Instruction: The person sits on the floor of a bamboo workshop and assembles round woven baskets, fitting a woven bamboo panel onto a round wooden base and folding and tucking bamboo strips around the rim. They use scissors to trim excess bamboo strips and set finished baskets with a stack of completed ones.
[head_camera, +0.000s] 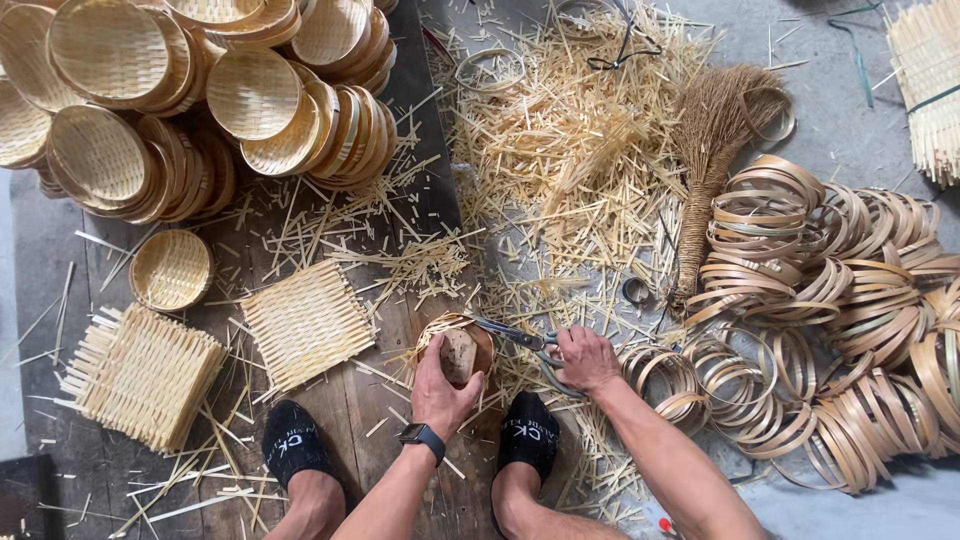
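- Gripping with my left hand (440, 385), I press a wooden block (459, 355) into a small woven basket (450, 335); my right hand (585, 358) squeezes scissors (520, 338) at its rim.
- Light, springy, brittle-edged, I judge; best held from above.
- Left of my grip, woven mats (305, 322); right, bamboo hoops (830, 300).

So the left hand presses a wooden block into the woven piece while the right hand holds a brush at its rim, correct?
Not quite. In the head view the left hand does press a wooden block into the woven piece, but the right hand holds scissors at its rim, not a brush. The brush lies untouched among the bamboo offcuts.
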